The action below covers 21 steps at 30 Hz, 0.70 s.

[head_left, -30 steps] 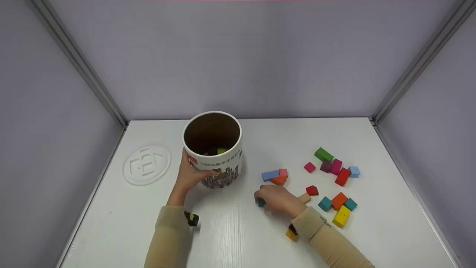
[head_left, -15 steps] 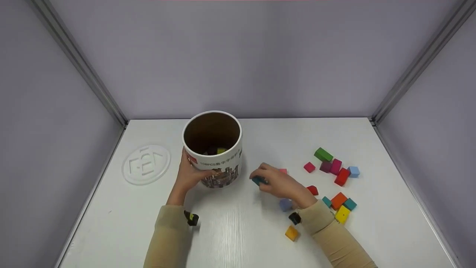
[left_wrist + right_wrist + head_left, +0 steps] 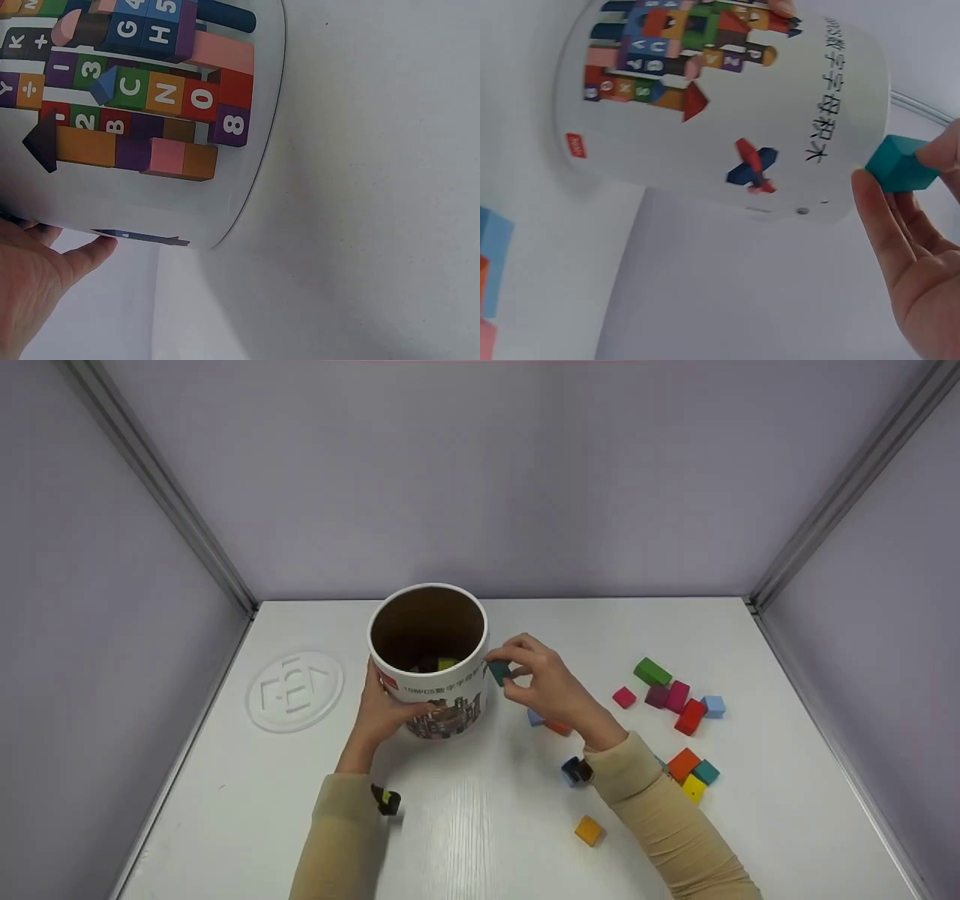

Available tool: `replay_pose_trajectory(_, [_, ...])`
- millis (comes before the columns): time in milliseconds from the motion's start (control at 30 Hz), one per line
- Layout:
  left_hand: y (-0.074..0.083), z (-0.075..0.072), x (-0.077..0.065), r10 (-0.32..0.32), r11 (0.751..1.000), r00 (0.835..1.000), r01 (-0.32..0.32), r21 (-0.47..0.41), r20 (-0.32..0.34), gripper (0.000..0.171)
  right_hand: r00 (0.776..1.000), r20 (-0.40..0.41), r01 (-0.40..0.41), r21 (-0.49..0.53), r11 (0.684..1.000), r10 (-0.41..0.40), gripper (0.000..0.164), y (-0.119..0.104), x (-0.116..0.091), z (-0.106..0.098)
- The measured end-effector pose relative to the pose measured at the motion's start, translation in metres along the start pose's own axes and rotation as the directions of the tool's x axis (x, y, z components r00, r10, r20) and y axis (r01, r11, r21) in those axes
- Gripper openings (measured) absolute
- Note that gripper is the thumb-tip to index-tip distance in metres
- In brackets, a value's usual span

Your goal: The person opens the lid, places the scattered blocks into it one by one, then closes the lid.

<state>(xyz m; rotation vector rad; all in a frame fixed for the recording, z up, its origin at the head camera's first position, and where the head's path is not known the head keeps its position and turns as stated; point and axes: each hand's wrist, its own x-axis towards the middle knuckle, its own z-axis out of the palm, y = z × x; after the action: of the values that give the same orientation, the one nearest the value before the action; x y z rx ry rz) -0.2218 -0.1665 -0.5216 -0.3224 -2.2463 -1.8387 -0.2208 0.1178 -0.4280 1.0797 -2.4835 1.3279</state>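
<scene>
A white printed bucket (image 3: pixel 463 690) stands upright on the table, with a yellow block (image 3: pixel 447 664) and darker pieces visible at its bottom. My left hand (image 3: pixel 381 715) holds the bucket's left side, its thumb across the printed front; the left wrist view shows fingertips at the bucket's edge (image 3: pixel 169 206). Between thumb and fingers my right hand (image 3: pixel 553 684) pinches a teal block (image 3: pixel 900 163), raised beside the bucket's right side just below the rim. Under the right wrist, a blue block (image 3: pixel 535 718) and an orange block (image 3: pixel 559 728) are partly hidden.
Loose coloured blocks lie to the right, among them a green block (image 3: pixel 652 671), a red block (image 3: pixel 691 717) and a yellow block (image 3: pixel 694 789). An orange-yellow block (image 3: pixel 589 831) sits nearer the front. At left lies a clear round lid (image 3: pixel 295 692). Walls enclose the back and sides.
My right hand has lifted the teal block off the table and carried it up and left to the bucket's side. The left hand and bucket have stayed put.
</scene>
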Motion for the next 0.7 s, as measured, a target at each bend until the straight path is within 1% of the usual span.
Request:
replay_pose_trajectory(100, [0.0,0.0,0.0,0.004,1.0,1.0,-0.004,-0.002,0.004,0.129,0.999,-0.051,0.014,-0.011,1.0,-0.015,0.04,-0.005,0.013,0.0])
replay_pose_trajectory(267, [-0.001,0.0,0.001,0.014,1.0,1.0,-0.014,-0.001,0.01,0.129,0.993,-0.12,0.011,-0.028,1.0,-0.015,0.042,-0.008,0.032,0.003])
replay_pose_trajectory(433, [-0.001,-0.001,0.001,0.021,1.0,1.0,-0.02,-0.007,0.008,0.128,0.985,-0.17,-0.021,-0.057,0.998,0.011,0.04,-0.006,0.048,0.008])
replay_pose_trajectory(567, [-0.001,-0.001,0.001,0.027,1.0,1.0,-0.027,-0.003,0.011,0.128,0.985,-0.167,-0.051,-0.039,0.998,0.044,0.043,-0.003,0.056,0.013])
replay_pose_trajectory(700, [0.0,-0.001,0.002,0.031,0.999,0.999,-0.031,0.007,0.017,0.127,0.99,-0.136,-0.044,-0.007,0.999,0.042,0.044,-0.001,0.056,0.011])
